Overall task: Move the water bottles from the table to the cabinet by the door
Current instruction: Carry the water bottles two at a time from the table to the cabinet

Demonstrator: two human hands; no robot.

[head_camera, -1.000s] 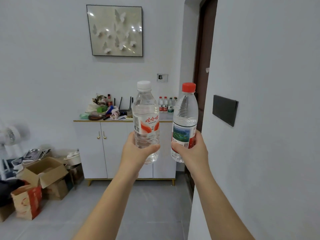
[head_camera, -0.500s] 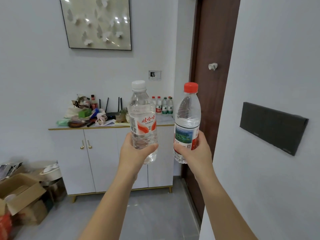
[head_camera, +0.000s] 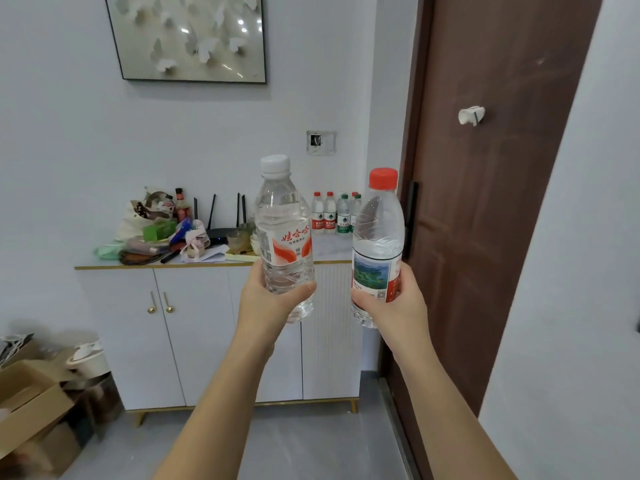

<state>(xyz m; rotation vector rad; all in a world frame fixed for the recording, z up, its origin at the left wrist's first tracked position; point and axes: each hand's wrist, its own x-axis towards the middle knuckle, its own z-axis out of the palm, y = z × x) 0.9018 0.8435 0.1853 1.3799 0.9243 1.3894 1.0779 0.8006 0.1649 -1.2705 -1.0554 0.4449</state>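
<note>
My left hand (head_camera: 268, 301) grips a clear water bottle with a white cap (head_camera: 282, 223), held upright. My right hand (head_camera: 398, 308) grips a second clear bottle with a red cap (head_camera: 378, 233), also upright. Both are raised in front of a white cabinet (head_camera: 194, 327) that stands against the far wall beside a brown door (head_camera: 485, 202). Several small water bottles (head_camera: 334, 214) stand at the right end of the cabinet top, partly hidden behind the bottles I hold.
The left half of the cabinet top is cluttered with bags, a black router (head_camera: 221, 230) and bowls. Cardboard boxes (head_camera: 31, 403) and a white pot sit on the floor at the left. A white wall (head_camera: 571, 306) juts out close on my right.
The cabinet and door have grown larger and nearer in view as I walk forward. Both hands keep the bottles upright in the same hold.
</note>
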